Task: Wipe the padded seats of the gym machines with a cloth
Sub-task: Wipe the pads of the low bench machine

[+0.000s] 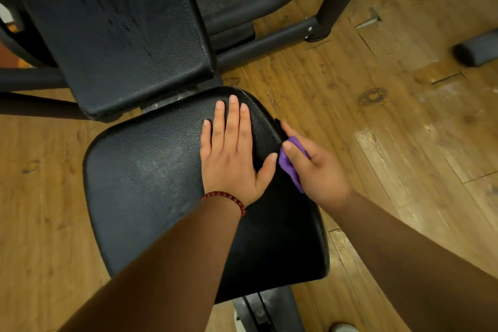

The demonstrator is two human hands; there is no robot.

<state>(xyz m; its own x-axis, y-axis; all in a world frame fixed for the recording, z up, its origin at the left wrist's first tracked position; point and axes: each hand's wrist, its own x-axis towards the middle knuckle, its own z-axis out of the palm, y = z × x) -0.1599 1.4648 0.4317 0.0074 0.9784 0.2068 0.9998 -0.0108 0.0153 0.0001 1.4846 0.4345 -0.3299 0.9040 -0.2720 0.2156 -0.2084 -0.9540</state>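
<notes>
L hand (231, 153) lies flat on the black seat pad (145, 170), palm down, fingers straight & spread, gripping nothing; my guess is it's bracing the pad. R hand (318, 167) is just beside it on its right, fingers curled round a bunched purple cloth (289, 164), pressing it vs the pad's right side edge by the stitched seam. L thumb nearly meets the cloth; can't tell if they touch.

Key relation: nearly all of the seat's top face lies left of both hands & back toward the wrists. The pad's long axis runs from the person's body out past the fingertips, toward the backrest pad (116, 35), which sits just ahead of the L fingertips, tilted up. So the cloth is at the right rim w/ the L hand between it & the middle, where a pale dusty haze shows left of the L wrist & its bead bracelet (226, 198).

Judgement: edge wipe is the step in hand. For the top face the R hand, the 1 w/ the cloth, would need to cross leftward, & the L hand would have to lift or slide clear 1st. Backrest prob comes after, straight ahead of both hands
</notes>
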